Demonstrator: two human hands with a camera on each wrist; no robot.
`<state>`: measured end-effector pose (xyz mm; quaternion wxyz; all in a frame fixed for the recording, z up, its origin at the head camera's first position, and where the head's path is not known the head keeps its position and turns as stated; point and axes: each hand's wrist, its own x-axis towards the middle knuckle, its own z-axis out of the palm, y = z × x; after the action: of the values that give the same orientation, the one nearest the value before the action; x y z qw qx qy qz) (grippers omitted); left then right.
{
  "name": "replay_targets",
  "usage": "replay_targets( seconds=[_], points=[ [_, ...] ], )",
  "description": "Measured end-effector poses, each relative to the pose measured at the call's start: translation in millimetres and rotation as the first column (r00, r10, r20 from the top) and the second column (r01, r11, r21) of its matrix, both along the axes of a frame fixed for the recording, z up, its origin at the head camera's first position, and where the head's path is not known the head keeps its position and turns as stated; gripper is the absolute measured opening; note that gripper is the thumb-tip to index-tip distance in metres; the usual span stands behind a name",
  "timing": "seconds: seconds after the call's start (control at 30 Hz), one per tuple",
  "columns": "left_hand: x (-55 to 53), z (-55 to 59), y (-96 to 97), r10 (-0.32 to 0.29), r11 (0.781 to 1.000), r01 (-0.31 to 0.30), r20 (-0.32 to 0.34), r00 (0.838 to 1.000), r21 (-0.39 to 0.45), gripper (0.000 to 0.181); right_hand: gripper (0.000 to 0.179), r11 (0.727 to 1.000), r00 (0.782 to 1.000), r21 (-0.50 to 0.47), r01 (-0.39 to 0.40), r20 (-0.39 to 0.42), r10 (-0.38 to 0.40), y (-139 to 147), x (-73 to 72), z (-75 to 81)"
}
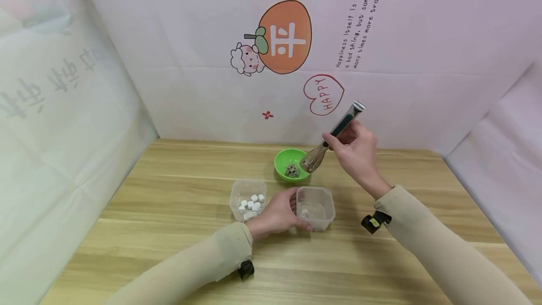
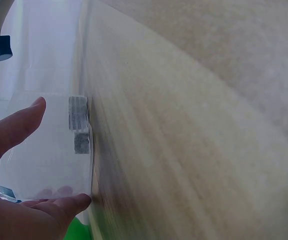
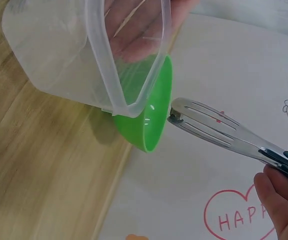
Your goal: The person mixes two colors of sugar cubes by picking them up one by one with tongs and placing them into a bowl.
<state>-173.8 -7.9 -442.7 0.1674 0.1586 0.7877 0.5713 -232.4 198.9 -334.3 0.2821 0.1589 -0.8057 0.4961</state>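
My right hand (image 1: pixel 357 152) holds metal tongs (image 1: pixel 314 158) with dark grip panels, tilted head-down over the green bowl (image 1: pixel 281 164). In the right wrist view a small grey cube (image 3: pixel 175 116) sits between the tongs' slotted tips, just above the bowl's rim. Several similar grey-brown cubes (image 1: pixel 292 171) lie in the bowl. My left hand (image 1: pixel 277 213) grips the clear plastic container (image 1: pixel 326 206) in front of the bowl, thumb on the near side and fingers on the far side. Low in it, through the wall, grey pieces (image 2: pixel 81 143) show in the left wrist view.
A second clear container (image 1: pixel 234 196) with several white cubes (image 1: pixel 251 204) stands left of my left hand, partly behind it. The wooden table (image 1: pixel 169 192) meets a printed white backdrop (image 1: pixel 203 102) behind the bowl. White sheets hang at both sides.
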Motion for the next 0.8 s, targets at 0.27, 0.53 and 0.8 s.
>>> replay_targets(
  seconds=[0.27, 0.53, 0.8],
  points=[
    [-0.3, 1.4, 0.3, -0.002, 1.000, 0.002, 0.012, 1.000, -0.013, 0.105, 0.024, 0.998, 0.999, 0.050, 0.032, 0.028, -0.033, -6.2, -20.0, -9.1],
    [-0.1, 0.7, 0.7, 0.001, 1.000, -0.001, 0.023, 1.000, -0.001, 0.104, 0.022, 0.997, 0.998, 0.069, 0.027, 0.061, -0.031, -12.9, -32.0, -17.1],
    [0.0, 0.7, 1.4, -0.005, 1.000, 0.005, 0.013, 1.000, -0.009, 0.104, 0.018, 0.996, 0.998, 0.089, 0.024, 0.061, -0.030, -19.1, -37.4, -19.5]
  ],
)
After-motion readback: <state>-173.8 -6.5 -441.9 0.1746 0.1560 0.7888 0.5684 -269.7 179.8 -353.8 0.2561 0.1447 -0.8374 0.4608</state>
